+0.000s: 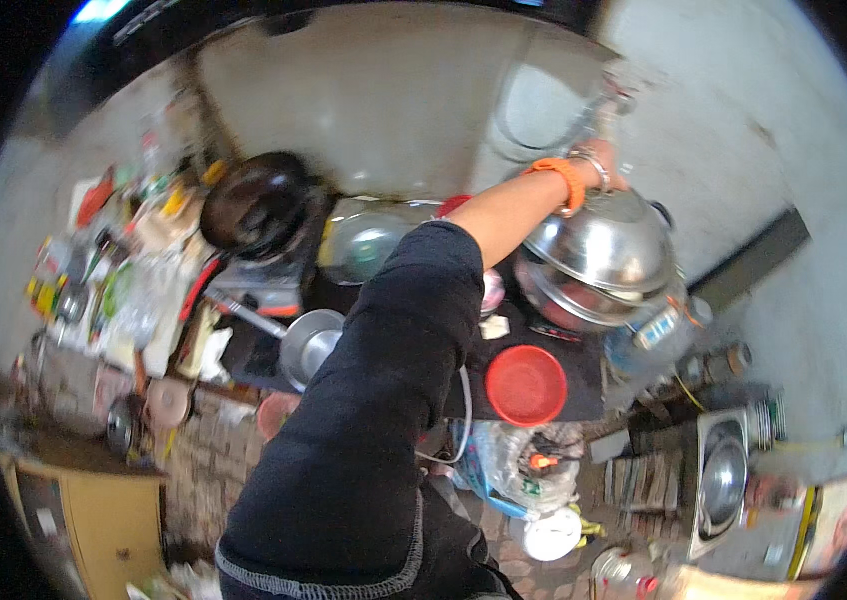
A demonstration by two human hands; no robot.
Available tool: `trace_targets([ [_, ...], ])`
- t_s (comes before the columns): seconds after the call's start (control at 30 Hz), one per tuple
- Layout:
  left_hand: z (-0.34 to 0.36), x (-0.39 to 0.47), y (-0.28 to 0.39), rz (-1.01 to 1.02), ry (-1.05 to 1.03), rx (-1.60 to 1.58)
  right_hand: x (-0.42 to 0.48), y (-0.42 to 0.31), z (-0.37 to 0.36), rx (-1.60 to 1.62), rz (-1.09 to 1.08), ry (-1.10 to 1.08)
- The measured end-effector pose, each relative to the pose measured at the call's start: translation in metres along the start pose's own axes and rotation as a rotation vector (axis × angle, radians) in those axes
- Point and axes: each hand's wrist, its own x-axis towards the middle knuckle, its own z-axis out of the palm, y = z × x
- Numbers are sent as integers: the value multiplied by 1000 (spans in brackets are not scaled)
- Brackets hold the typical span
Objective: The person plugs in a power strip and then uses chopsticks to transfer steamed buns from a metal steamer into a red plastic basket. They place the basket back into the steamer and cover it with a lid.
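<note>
My left hand (605,159) reaches far out to the right. It is blurred, and its fingers are hard to make out. An orange band and a metal bracelet circle the wrist. Just beyond the hand, a blurred fitting (616,94) sits by the wall, with a clear hose (502,112) looping near it; I cannot tell whether the hand touches it. Directly below the hand stands a large pot with a domed steel lid (611,244), the lid tilted over a steel rim. A red plastic bowl (526,385) lies nearer me. My right hand is out of view.
A dark wok (255,202) rests at the left by a cooker (262,285). A steel saucepan (311,345) and a clear glass lid (363,244) lie partly behind my sleeve. Packets and bags (138,292) crowd the far left. A large water bottle (652,337) stands right of the pot.
</note>
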Motion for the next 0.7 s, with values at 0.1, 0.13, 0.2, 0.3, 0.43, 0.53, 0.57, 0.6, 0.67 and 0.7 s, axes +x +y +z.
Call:
trace_targets([
  [0.1, -49, -30, -44, -79, -5, -14, -16, -46, 34, 383, -86, -147],
  [0.13, -75, -49, -64, -103, 27, -65, -16, -54, 47, 373, -98, -202],
  [0.2, -114, -71, -115, -218, 15, 5, -16, -66, 67, 377, -115, -281],
  [0.3, -176, -117, -195, -333, 22, 98, -17, -77, 87, 382, -121, -361],
  [0.43, -230, -172, -316, -504, 33, 257, -14, -77, 94, 390, -101, -405],
  [0.53, -244, -208, -374, -614, -96, 353, 0, -64, 91, 435, -67, -409],
  [0.57, -239, -223, -421, -592, -14, 431, 1, -57, 93, 458, -43, -419],
  [0.6, -239, -240, -457, -536, -81, 509, -46, -108, 68, 448, -11, -431],
  [0.67, -236, -260, -500, -675, -189, 522, -50, -110, 69, 473, -25, -495],
  [0.7, -230, -265, -507, -752, -213, 499, -62, -124, 62, 531, -103, -446],
])
